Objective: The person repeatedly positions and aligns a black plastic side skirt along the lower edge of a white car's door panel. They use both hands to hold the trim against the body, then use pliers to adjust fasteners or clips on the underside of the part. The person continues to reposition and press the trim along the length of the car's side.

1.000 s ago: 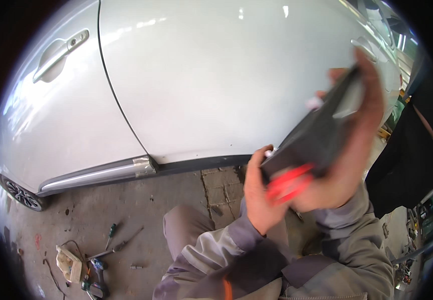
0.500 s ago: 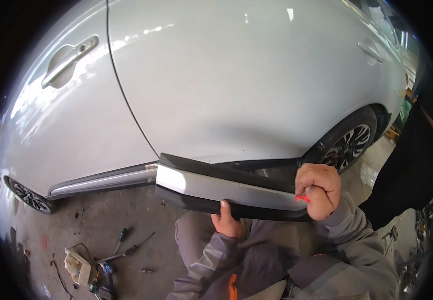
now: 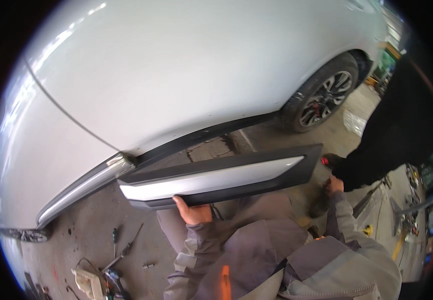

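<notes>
A long door trim panel (image 3: 216,181), black with a silver band, lies level above my knees, apart from the car's side. My left hand (image 3: 195,212) grips its lower edge near the left end, thumb on the front face. Beyond the panel's right end, my right hand (image 3: 334,186) hangs low and away from it, small in view, with a finger stretched out. A small red piece (image 3: 325,161) shows just above those fingers, apart from them; whether it is in the air or against something behind cannot be told.
The silver car (image 3: 151,75) fills the far side, with its wheel (image 3: 326,95) at right. A matching trim (image 3: 86,187) is fitted on the door at left. A person's dark-clothed leg (image 3: 391,130) stands at right. Screwdriver (image 3: 115,236), power drill (image 3: 116,282) and beige box (image 3: 87,281) lie on the floor.
My right hand has left the panel's right end and dropped right, letting go of the red piece. The panel has swung left and outward from the car in my left hand. My view has shifted right.
</notes>
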The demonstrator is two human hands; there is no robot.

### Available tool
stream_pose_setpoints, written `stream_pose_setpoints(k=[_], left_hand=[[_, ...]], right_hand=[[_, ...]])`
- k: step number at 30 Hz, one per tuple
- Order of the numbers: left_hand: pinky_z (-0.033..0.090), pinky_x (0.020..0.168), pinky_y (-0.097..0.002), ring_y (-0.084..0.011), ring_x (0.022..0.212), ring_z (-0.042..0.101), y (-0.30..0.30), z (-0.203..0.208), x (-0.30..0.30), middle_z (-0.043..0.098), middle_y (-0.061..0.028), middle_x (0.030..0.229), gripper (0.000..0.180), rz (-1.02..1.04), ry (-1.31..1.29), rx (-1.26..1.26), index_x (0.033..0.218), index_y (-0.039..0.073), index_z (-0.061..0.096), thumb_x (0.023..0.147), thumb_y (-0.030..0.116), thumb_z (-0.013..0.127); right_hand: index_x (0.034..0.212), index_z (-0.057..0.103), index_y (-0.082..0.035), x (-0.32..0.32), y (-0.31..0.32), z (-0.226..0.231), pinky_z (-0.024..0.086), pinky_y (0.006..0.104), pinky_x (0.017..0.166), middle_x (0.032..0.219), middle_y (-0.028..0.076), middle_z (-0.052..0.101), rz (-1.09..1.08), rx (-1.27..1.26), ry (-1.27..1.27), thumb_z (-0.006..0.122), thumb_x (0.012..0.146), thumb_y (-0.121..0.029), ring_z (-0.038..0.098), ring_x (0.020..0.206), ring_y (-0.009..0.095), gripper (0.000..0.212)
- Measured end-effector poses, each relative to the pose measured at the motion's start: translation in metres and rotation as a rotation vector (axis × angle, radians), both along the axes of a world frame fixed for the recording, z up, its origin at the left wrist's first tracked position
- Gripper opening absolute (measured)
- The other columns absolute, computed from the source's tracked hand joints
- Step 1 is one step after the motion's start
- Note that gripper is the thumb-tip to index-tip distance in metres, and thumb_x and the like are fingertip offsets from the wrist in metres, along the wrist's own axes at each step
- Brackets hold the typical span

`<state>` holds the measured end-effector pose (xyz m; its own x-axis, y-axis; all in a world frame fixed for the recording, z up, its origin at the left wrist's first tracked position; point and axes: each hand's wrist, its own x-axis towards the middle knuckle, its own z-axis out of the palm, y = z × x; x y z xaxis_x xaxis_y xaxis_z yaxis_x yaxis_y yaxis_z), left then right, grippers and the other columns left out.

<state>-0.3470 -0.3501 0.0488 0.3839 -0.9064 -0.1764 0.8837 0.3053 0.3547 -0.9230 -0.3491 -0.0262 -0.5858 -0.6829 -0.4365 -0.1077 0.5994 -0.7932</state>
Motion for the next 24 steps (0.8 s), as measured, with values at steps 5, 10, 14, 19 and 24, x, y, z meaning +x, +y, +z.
stream_pose_setpoints(k=[5,10,14,19,24], left_hand=[[0.043,0.107,-0.0503,-0.0289,0.127,0.054,0.000,-0.002,-0.002,0.056,-0.0058,0.141,0.057,0.029,0.034,-0.028,0.143,0.013,0.051,0.100,0.050,0.059],[0.041,0.109,-0.0512,-0.0292,0.127,0.054,0.003,0.001,-0.005,0.056,-0.0049,0.141,0.055,-0.002,0.033,-0.166,0.143,0.014,0.051,0.101,0.048,0.058],[0.040,0.110,-0.0534,-0.0301,0.128,0.053,0.004,0.002,-0.005,0.058,-0.0051,0.140,0.055,0.001,0.013,-0.167,0.143,0.015,0.052,0.100,0.049,0.058],[0.036,0.112,-0.0567,-0.0305,0.131,0.051,-0.003,-0.003,-0.001,0.055,-0.0060,0.144,0.059,-0.029,0.022,-0.204,0.144,0.017,0.052,0.098,0.053,0.059],[0.034,0.114,-0.0565,-0.0309,0.136,0.046,-0.021,-0.006,-0.004,0.052,-0.0077,0.147,0.067,-0.215,-0.041,-0.355,0.143,0.019,0.053,0.093,0.062,0.062]], right_hand=[[0.141,0.053,-0.010,0.118,-0.004,0.050,0.048,0.0457,0.086,0.123,0.010,0.065,-0.164,-0.448,-0.766,0.051,0.097,-0.061,0.062,0.108,0.025,0.067],[0.151,0.044,-0.012,0.157,-0.053,0.075,0.040,0.0444,0.108,0.143,0.006,0.056,-0.168,-0.546,-0.422,0.045,0.098,-0.068,0.055,0.127,0.029,0.077],[0.147,0.048,-0.009,0.157,-0.060,0.086,0.037,0.0309,0.109,0.145,0.004,0.056,-0.017,-0.481,0.101,0.049,0.100,-0.063,0.051,0.132,0.025,0.072],[0.143,0.052,-0.007,0.196,-0.047,0.118,0.040,0.0328,0.108,0.137,0.007,0.061,-0.144,-0.703,-0.719,0.052,0.103,-0.053,0.055,0.127,0.021,0.061],[0.134,0.057,-0.005,0.199,-0.087,0.134,0.042,0.0343,0.105,0.126,0.004,0.065,-0.253,-1.146,-0.494,0.058,0.103,-0.045,0.059,0.117,0.018,0.051]])
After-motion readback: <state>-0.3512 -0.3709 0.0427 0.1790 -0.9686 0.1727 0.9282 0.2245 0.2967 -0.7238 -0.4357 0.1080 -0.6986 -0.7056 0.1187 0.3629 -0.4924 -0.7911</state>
